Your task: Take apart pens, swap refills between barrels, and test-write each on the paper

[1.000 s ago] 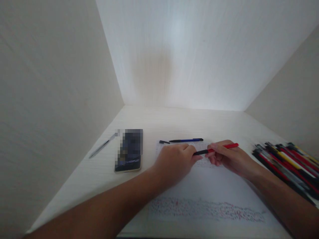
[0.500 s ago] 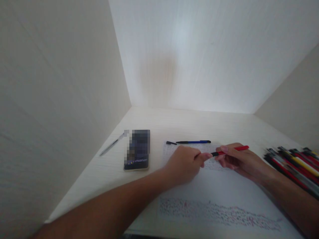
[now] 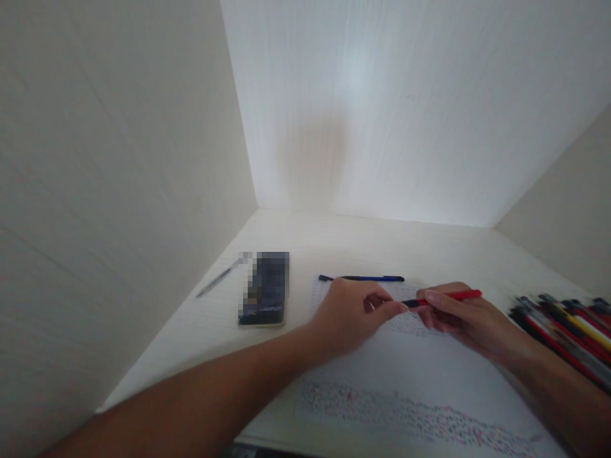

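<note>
My right hand [image 3: 458, 308] grips a red pen [image 3: 466, 294] with a black front part, held nearly level over the paper. At the pen's black end, the thumb and forefinger of my left hand [image 3: 356, 315] pinch together; its very tip is hidden by them. Beneath both hands lies a white sheet of paper [image 3: 429, 366] with lines of small writing at the top and a band of dark and red marks at the bottom. Just behind my left hand are a blue pen [image 3: 382, 278] and a small black pen cap [image 3: 325, 278].
A dark phone [image 3: 270, 292], partly blurred out, lies left of the paper. Further left is a slim clear pen [image 3: 217, 280]. Several red, black, yellow and grey pens [image 3: 568, 331] lie in a bunch at right. Pale panels [image 3: 143, 159] enclose the desk at the sides and back.
My left hand's fingers have loosened from a tighter curl into a longer pinch at the pen's black end. The view has shifted slightly; the right hand keeps its hold.
</note>
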### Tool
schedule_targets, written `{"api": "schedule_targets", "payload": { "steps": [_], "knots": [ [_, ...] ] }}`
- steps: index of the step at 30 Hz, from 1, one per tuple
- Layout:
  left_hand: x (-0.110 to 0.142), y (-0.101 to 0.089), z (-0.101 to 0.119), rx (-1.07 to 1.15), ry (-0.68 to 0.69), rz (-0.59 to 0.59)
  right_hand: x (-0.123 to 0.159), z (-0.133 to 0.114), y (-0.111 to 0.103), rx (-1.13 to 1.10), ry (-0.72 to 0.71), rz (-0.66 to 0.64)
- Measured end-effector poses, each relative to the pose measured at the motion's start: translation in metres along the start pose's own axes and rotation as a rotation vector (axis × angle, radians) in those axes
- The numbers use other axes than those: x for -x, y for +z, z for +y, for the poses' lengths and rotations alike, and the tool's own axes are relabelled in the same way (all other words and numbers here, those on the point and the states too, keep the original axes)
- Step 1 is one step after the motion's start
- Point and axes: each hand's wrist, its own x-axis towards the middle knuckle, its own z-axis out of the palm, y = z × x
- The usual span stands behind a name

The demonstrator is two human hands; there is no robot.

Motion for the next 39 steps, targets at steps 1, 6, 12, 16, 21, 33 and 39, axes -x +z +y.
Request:
{"api": "schedule_targets", "payload": {
  "steps": [1, 6, 12, 16, 21, 33, 39],
  "knots": [
    [0.000, 0.000, 0.000, -0.009, 0.029, 0.020, 0.000, 0.000, 0.000, -0.015, 0.000, 0.004],
    [-0.001, 0.000, -0.003, -0.084, 0.140, 0.189, -0.001, 0.000, -0.002, -0.181, 0.033, 0.181],
    [-0.003, -0.001, -0.008, -0.048, 0.073, 0.252, -0.007, 0.001, -0.008, -0.229, 0.055, 0.315],
    [-0.003, 0.000, -0.011, -0.054, 0.005, 0.237, -0.010, 0.008, -0.009, -0.188, 0.036, 0.303],
    [-0.004, 0.000, -0.011, -0.012, -0.117, 0.226, -0.012, 0.014, -0.008, -0.101, -0.041, 0.272],
    [-0.007, 0.000, -0.014, -0.022, -0.266, 0.185, -0.011, 0.010, -0.003, 0.133, -0.252, 0.358],
    [-0.004, 0.003, -0.010, -0.044, -0.027, 0.250, -0.012, 0.015, -0.004, 0.061, -0.059, 0.221]
  ]
}}
